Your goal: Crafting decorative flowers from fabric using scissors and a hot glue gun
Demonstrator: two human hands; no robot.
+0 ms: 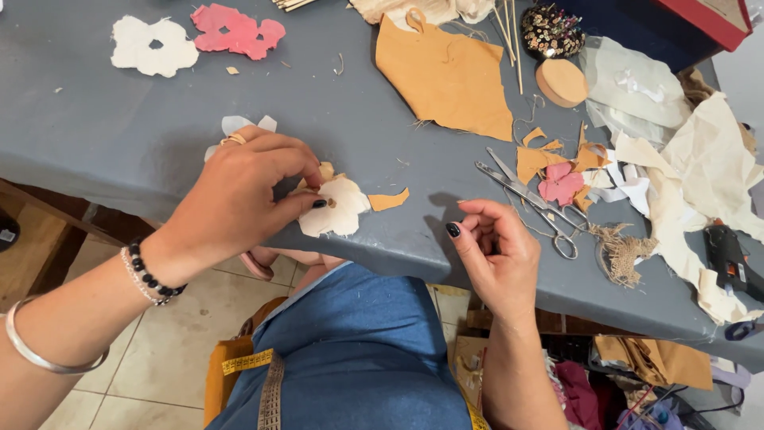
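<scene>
A person's left hand (239,187) presses down on a cream fabric flower (338,207) near the front edge of a grey tabletop (95,119), the thumb and forefinger pinched closed at the flower's small brown centre. The flower lies flat, directly under and just to the right of those fingers (306,199), with tan petal layers peeking out beneath it and a small orange scrap (388,200) just beside its right edge. The right hand (497,251) hovers off the tabletop's front edge, its fingers loosely curled toward the thumb; whether they hold something fine, such as a thread, cannot be told. The flower lies to the left of that hand, well within reach, but the left hand is plainly the nearer, already touching it. Just beyond the right hand lie steel scissors (529,199), their long axis running diagonally from upper left to lower right, handles toward the person. A small pink flower (561,183) and orange offcuts sit beside the blades. Farther back are a large orange fabric piece (446,76), a white flower cutout (151,46) and a pink cutout (237,32). A black glue gun (730,259) rests at the right edge.
</scene>
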